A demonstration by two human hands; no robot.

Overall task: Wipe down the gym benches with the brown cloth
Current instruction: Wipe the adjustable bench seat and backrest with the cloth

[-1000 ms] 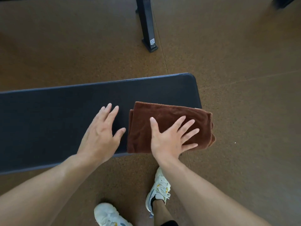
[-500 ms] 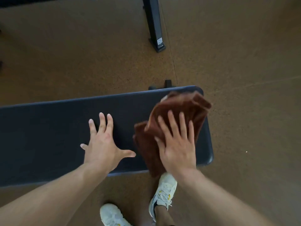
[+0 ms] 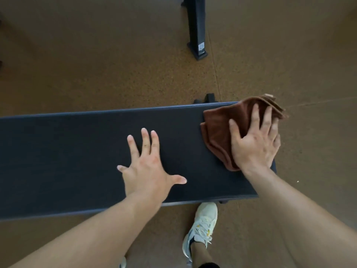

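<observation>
- Sliding out since half a second ago, the brown cloth [image 3: 222, 130] now sits right at the far right corner of the bench [image 3: 67, 155], where a moment earlier it was bunched nearer the middle of that end.
- Right hand [image 3: 255, 144] lies on top of the cloth with the fingers [image 3: 255, 115] spread and fairly straight, pressing the fabric down on the pad rather than curling round it.
- Cloth is folded in several layers; its far corner sticks out past the bench's end, over the floor [image 3: 96, 64].
- Left hand [image 3: 148, 167] stays flat on the dark pad, fingers splayed and thumb out to the right, holding nothing, about where it was before.
- Well apart, those two hands: bare pad runs between the left thumb and the cloth's near edge.
- Bench stretches across the view from the left edge to its rounded right end, and a bit of its black frame [image 3: 209, 98] peeks out behind the far edge.
- Down below, one white sneaker [image 3: 202, 223] stands on the floor just in front of the bench.
- Farther off, a black equipment foot [image 3: 197, 31] rests on the brown speckled floor.
</observation>
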